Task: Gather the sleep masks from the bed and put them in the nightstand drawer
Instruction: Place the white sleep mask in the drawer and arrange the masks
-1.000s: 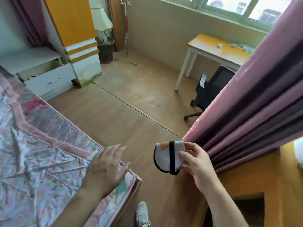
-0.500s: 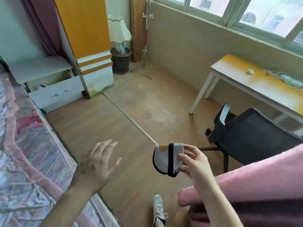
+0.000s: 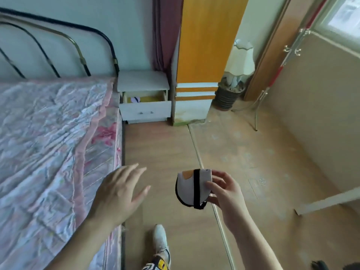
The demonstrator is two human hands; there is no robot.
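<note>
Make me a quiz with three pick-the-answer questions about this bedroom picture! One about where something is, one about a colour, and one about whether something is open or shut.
1. Where is the sleep mask?
A. On the bed
B. In the right hand
C. On the floor

2. What colour is the strap across the sleep mask?
A. Black
B. Red
C. Green

3. How is the nightstand drawer?
A. Shut
B. Taken out and lying on the floor
C. Pulled open

Answers:
1. B, the right hand pinches the mask by its edge over the floor, beside the bed.
2. A, a dark black band runs down the pale mask.
3. C, the drawer front stands out from the nightstand and you can see inside it. The left hand is open and holds nothing.
</note>
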